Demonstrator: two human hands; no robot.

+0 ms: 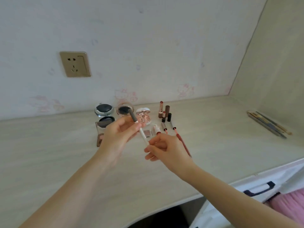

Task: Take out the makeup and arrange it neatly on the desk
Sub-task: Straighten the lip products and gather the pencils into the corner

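A slim white makeup pencil [141,133] with a dark cap end is held above the desk [213,129] by both hands. My left hand [118,137] pinches it near the dark end, and my right hand [166,149] pinches its lower white end. Behind them, makeup lies in a group near the wall: round compacts [104,109], a pink ornate case [143,117], upright lipsticks [160,109], short lip tubes [164,126] and a long reddish pencil [183,143]. A brown palette [99,134] is partly hidden by my left hand.
Several brushes or pencils [267,124] lie at the far right of the desk. A wall socket [75,64] sits above the left side. A white bag with dark handles [259,189] hangs off the desk's right front edge, with pink fabric [289,204] below.
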